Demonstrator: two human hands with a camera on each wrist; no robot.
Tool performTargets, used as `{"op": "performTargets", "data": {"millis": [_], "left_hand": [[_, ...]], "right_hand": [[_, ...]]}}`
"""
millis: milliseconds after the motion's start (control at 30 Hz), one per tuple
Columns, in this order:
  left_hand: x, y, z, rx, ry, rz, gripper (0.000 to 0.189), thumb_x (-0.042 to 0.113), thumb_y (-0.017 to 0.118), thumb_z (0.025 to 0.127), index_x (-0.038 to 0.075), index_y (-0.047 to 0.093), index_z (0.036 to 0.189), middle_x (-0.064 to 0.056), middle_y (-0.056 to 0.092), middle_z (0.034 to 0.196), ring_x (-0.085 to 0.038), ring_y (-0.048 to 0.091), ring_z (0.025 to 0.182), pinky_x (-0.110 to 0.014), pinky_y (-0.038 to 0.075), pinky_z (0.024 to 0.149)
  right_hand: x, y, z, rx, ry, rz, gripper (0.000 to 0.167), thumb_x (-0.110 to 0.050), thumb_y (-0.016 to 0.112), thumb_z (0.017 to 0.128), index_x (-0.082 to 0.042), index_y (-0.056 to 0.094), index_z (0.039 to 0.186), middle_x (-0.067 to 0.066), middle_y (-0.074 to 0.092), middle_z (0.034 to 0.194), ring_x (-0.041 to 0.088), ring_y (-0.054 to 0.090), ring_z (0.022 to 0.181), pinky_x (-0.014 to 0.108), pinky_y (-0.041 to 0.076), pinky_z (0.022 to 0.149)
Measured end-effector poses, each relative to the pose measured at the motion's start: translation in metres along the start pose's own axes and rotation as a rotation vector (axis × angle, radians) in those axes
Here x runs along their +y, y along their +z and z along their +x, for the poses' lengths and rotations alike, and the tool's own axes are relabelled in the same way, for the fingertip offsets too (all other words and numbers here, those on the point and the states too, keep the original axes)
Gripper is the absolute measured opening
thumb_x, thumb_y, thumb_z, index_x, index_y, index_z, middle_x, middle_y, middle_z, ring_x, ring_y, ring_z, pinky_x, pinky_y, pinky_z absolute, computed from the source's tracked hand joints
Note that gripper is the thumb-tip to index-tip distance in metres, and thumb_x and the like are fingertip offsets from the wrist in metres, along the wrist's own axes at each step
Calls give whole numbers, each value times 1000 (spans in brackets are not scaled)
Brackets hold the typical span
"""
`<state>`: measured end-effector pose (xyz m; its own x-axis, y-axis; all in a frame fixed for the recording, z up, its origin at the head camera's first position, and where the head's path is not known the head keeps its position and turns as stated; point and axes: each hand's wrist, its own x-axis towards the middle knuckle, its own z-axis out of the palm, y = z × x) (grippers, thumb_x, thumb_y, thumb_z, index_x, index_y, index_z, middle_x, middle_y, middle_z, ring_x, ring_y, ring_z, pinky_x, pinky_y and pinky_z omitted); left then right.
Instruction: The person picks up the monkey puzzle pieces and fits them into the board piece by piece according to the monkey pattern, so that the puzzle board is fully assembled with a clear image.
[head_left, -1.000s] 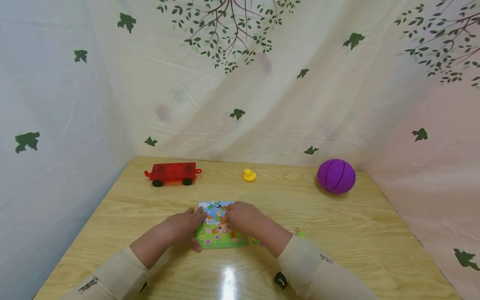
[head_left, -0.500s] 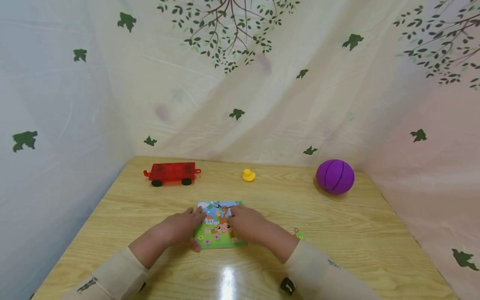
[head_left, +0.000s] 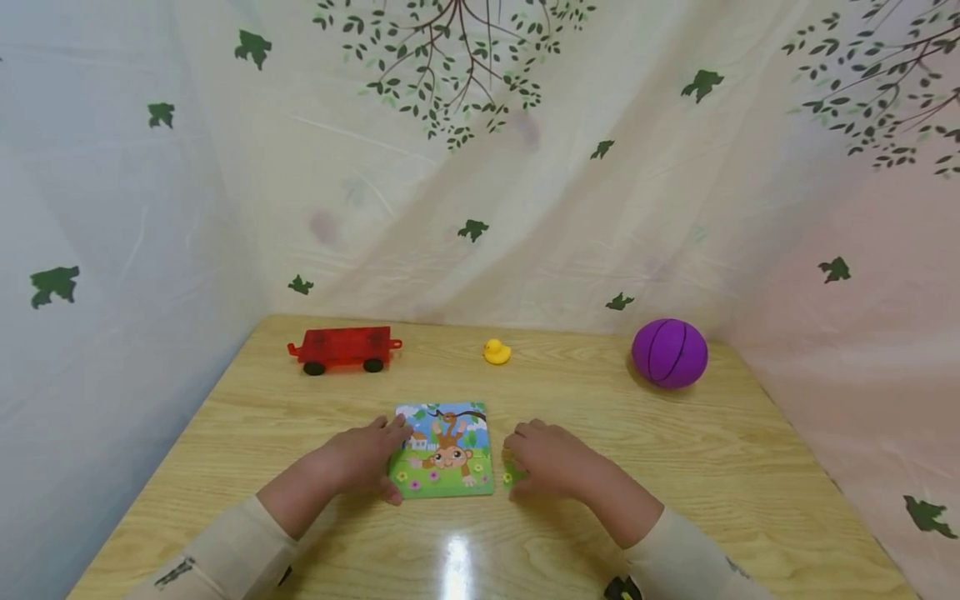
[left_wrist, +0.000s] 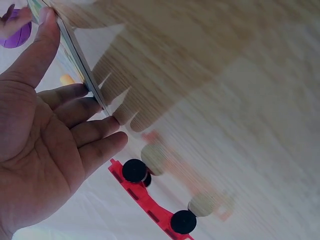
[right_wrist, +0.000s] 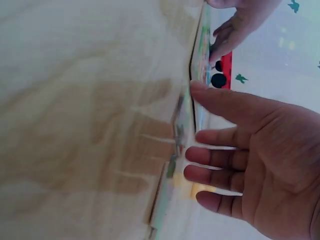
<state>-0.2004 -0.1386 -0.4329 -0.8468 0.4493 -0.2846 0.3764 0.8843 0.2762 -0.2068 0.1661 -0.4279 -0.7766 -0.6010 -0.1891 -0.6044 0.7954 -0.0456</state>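
Your left hand (head_left: 360,458), fingers relaxed, touches the left edge of the nearly square picture board (head_left: 447,454), while your right hand (head_left: 553,461), uncurled and nearer the right edge, is over a green piece (head_left: 510,473) just beside that edge, contact unclear.
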Motion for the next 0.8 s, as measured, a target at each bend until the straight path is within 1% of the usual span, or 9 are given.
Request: {"op": "performTargets", "data": {"millis": [133, 233, 267, 367, 433, 500, 600, 667, 800], "left_hand": [[-1, 0, 0, 3, 7, 5, 100, 45, 84, 71, 9, 37, 151, -16, 29, 159, -43, 28, 145, -61, 38, 106], [-1, 0, 0, 1, 10, 2, 99, 45, 84, 71, 9, 37, 151, -15, 29, 160, -42, 28, 145, -61, 38, 106], [-1, 0, 0, 0, 8, -2, 99, 46, 84, 71, 10, 37, 151, -15, 29, 160, -42, 28, 145, -61, 38, 106], [0, -1, 0, -4, -3, -8, 98, 46, 83, 72, 12, 37, 152, -13, 28, 160, -41, 27, 146, -61, 37, 107], [-1, -1, 1, -4, -8, -12, 98, 46, 83, 72, 13, 37, 152, -12, 29, 160, -40, 28, 146, -61, 37, 107], [-1, -1, 1, -5, -12, -16, 98, 47, 83, 72, 14, 37, 152, -12, 29, 160, -40, 28, 146, -61, 37, 108], [-2, -1, 1, -1, -18, -24, 99, 47, 83, 72, 14, 36, 152, -16, 31, 159, -41, 32, 143, -60, 37, 107], [-2, -1, 0, 2, -24, -27, 102, 48, 84, 71, 13, 34, 153, -20, 32, 157, -42, 36, 141, -60, 39, 106], [-3, -2, -1, 6, -26, -29, 105, 49, 84, 70, 10, 32, 153, -25, 34, 154, -44, 41, 137, -59, 40, 105]], "right_hand": [[2, 4, -5, -10, -8, 33, 41, -45, 80, 78, -15, 64, 101, -8, 49, 89, 12, 45, 85, 32, 45, 77], [2, 4, -7, 4, -21, 69, 34, -39, 80, 79, -14, 61, 93, -8, 45, 84, 12, 42, 81, 28, 41, 72], [2, 4, -7, 1, -21, 79, 34, -38, 80, 79, -14, 61, 93, -8, 45, 83, 12, 42, 80, 27, 41, 71], [4, 5, -7, -10, -19, 82, 34, -37, 79, 78, -15, 61, 95, -8, 45, 84, 12, 43, 81, 28, 43, 74], [5, 5, -5, -13, -27, 71, 34, -39, 79, 78, -16, 60, 96, -9, 46, 86, 12, 45, 84, 31, 46, 81], [5, 5, -4, 0, -37, 70, 36, -40, 78, 77, -17, 59, 98, -9, 46, 88, 11, 45, 85, 32, 47, 82], [4, 4, 0, 47, -71, 89, 38, -37, 77, 77, -16, 59, 102, -10, 47, 89, 11, 45, 86, 29, 46, 80], [1, 1, 3, 83, -105, 106, 40, -35, 76, 78, -13, 60, 107, -9, 48, 89, 11, 44, 85, 27, 44, 75], [-10, -3, 14, 113, -159, 81, 44, -37, 71, 84, -12, 61, 118, -8, 53, 97, 11, 48, 92, 27, 46, 80]]}}
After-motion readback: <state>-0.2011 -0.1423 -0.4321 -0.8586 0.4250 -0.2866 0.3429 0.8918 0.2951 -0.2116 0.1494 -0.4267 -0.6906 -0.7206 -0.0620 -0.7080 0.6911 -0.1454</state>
